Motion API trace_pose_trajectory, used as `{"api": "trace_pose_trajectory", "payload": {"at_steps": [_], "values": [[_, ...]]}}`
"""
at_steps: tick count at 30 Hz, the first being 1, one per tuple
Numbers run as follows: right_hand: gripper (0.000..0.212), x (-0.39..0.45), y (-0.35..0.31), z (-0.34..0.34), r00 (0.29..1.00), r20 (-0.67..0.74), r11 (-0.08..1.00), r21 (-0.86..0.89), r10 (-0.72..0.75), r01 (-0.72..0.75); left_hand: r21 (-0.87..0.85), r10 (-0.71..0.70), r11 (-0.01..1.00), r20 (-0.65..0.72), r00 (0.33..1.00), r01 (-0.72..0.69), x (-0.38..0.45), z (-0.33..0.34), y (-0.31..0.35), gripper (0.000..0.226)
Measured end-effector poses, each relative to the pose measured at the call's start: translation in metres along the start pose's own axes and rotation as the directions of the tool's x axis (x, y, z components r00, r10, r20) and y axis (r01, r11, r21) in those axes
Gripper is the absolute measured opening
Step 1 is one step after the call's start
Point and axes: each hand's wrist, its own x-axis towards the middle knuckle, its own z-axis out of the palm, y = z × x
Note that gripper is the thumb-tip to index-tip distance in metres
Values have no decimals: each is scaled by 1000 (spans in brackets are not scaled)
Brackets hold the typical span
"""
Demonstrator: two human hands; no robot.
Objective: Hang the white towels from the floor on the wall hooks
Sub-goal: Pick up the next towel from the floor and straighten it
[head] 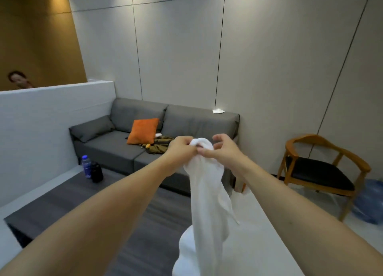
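Note:
A white towel (207,195) hangs from both my hands in the middle of the head view, its lower end trailing down to the bottom edge. My left hand (181,146) grips the bunched top of the towel from the left. My right hand (222,149) pinches the same top edge from the right with thumb and forefinger, its other fingers curled above. Both arms are stretched forward at chest height. No wall hooks show in this view.
A grey sofa (157,130) with an orange cushion (143,131) and olive clothing stands ahead against the panelled wall. A wooden chair (319,172) is at the right, two bottles (91,169) on the floor at left. A person looks over a white partition (51,109).

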Motion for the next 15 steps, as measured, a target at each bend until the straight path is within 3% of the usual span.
{"api": "trace_pose_trajectory", "payload": {"at_steps": [1, 3, 7, 9, 11, 15], "values": [[76, 6, 9, -4, 991, 122, 999, -15, 45, -44, -30, -13, 999, -63, 998, 11, 9, -1, 6, 9], [58, 18, 27, -4, 957, 283, 998, -20, 70, -67, -131, -48, 991, -132, 990, 30, 23, -5, 18, 13], [7, 45, 30, 6, 986, 153, 980, 195, -62, 31, -194, -48, 981, -159, 986, 16, 26, -31, 24, 22], [12, 57, 14, 14, 978, 170, 953, 294, -122, 68, -127, -22, 992, -105, 994, 8, 19, -47, 23, 25], [22, 68, -5, 26, 949, 241, 964, 221, -201, 148, -51, -45, 998, -89, 995, 41, 12, -60, 21, 28], [17, 87, -40, 60, 858, 379, 932, 32, -346, 362, 98, -95, 988, -237, 967, 121, 3, -93, 18, 15]]}}
